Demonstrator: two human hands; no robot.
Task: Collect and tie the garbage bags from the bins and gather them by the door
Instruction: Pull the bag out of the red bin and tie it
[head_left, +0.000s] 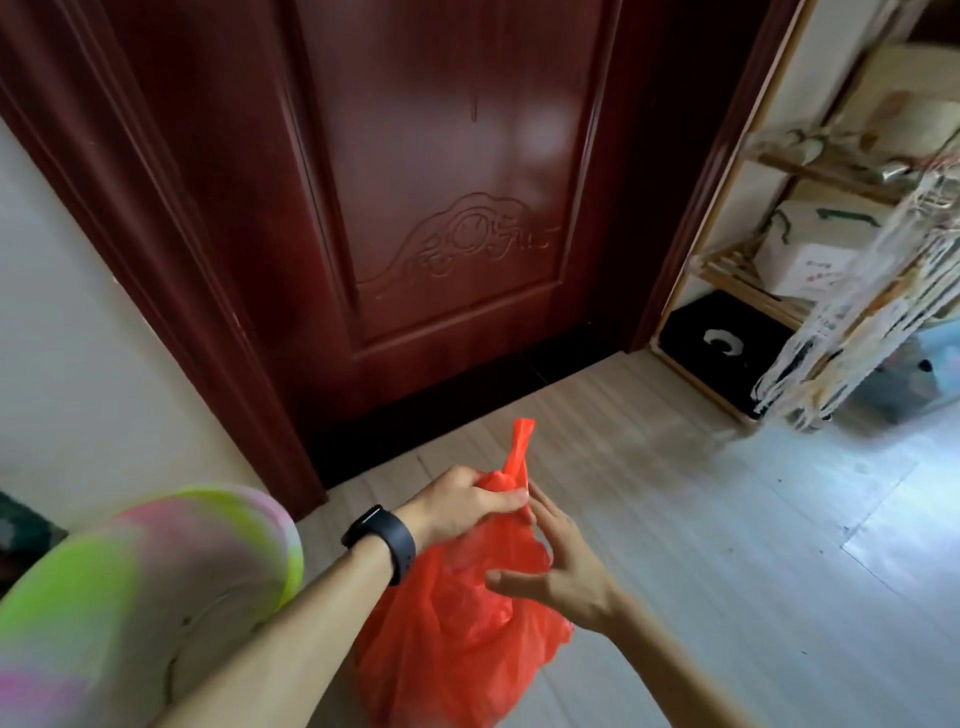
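A red-orange plastic garbage bag (457, 639) hangs low in the middle of the view, just in front of a dark red wooden door (447, 197). My left hand (462, 501), with a black band on its wrist, is shut on the gathered neck of the bag. One twisted tail of the bag (521, 447) sticks up above that grip. My right hand (556, 566) rests against the bag's right side with its fingers spread, fingertips touching the neck beside my left hand.
A wooden shelf rack (737, 270) with boxes and a black bin (719, 345) stands right of the door, with a fringed woven hanging (852, 332) in front of it. The door frame (171, 249) and white wall are at left. Pale plank floor (727, 519) spreads right.
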